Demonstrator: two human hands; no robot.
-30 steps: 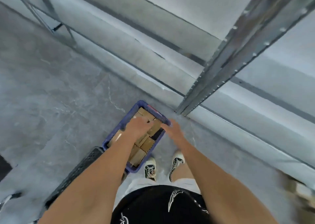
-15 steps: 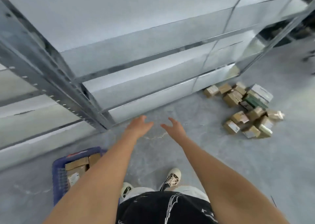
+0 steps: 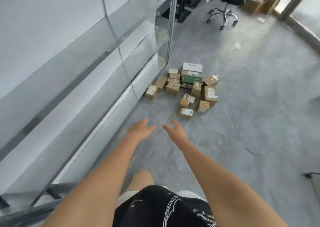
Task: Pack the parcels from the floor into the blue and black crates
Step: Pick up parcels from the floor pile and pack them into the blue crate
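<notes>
- Down at six o'clock, the person's black printed shirt (image 3: 161, 207) is filling the bottom of the view, with one bare knee (image 3: 142, 176) showing just above it.
- Both bare forearms are reaching forward over the grey floor (image 3: 242, 123), angled toward each other.
- At about eleven o'clock from the knee, the left hand (image 3: 140, 130) is hanging palm down, fingers loosely spread and curled a little, gripping nothing.
- Just beside it, toward one o'clock, the right hand (image 3: 174, 131) is mirroring it: fingers apart, thumb pointing at the left hand, empty. The two hands are near each other but not touching.
- Running along the nine o'clock side, the metal shelving (image 3: 78, 71) is standing with its pale panels and grey rails.
- Farther out at twelve o'clock, well apart from the hands, the parcels (image 3: 185, 88) are lying in a loose heap on the floor by the foot of the shelving: mostly brown cartons with labels, a green box (image 3: 191, 79) among them and a white box (image 3: 191, 67) at the far edge.
- Neither crate is showing from here.
- Farthest off, around one o'clock, an office chair (image 3: 223, 14) is standing on its chrome star base, and a large cardboard box (image 3: 265, 0) is sitting beyond it.
</notes>
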